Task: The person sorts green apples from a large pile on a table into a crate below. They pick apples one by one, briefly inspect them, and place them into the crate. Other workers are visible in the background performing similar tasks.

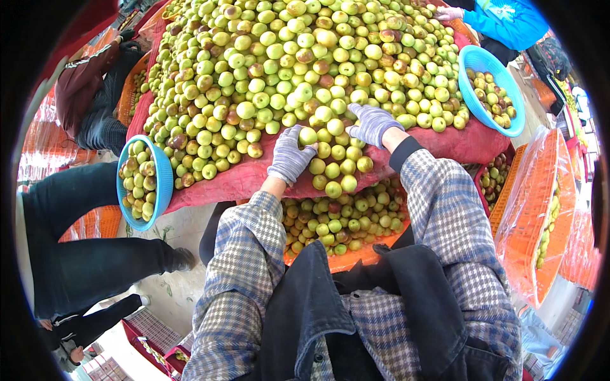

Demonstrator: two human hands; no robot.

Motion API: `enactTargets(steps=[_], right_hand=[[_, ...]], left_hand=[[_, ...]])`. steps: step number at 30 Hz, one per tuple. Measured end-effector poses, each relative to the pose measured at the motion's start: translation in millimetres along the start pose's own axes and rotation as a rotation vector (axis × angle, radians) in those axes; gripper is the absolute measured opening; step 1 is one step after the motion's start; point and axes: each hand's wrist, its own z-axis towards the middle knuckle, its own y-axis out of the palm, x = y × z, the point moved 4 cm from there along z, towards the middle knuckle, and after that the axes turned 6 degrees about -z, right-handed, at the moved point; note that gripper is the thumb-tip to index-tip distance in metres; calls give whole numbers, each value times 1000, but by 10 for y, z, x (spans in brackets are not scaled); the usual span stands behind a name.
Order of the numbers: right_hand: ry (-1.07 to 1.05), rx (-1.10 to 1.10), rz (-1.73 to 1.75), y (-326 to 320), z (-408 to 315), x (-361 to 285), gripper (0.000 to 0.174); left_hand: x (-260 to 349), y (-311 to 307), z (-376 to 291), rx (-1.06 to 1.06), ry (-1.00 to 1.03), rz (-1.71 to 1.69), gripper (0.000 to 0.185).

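A large heap of green jujubes (267, 71), some with red-brown patches, lies on a red cloth (214, 188) before me. My left hand (291, 155), in a grey-purple knitted glove, has its thumb and fingers around one green jujube (307, 136) at the heap's near edge. Across from it, my right hand (374, 124), gloved alike, rests against the fruit with fingers and thumb apart and nothing seen between them. Between and below the hands, a tongue of loose jujubes (332, 170) runs down to the cloth's front edge.
Below the edge, an orange crate (352, 259) holds more jujubes. Blue plastic baskets of fruit stand at the left (164, 176) and right (517, 112). Plastic-lined orange crates (529, 228) are at my right. A co-worker's gloved hand (449, 13) touches the far heap; another person's legs (105, 247) are at left.
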Motion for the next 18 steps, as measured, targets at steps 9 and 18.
enactTargets(steps=[9, 18], right_hand=[[-116, 30, -43, 255, -144, -300, 68], [0, -73, -114, 159, -310, -403, 74]], left_hand=[[-36, 120, -126, -246, -222, -560, 68], [89, 162, -204, -380, -245, -611, 66]])
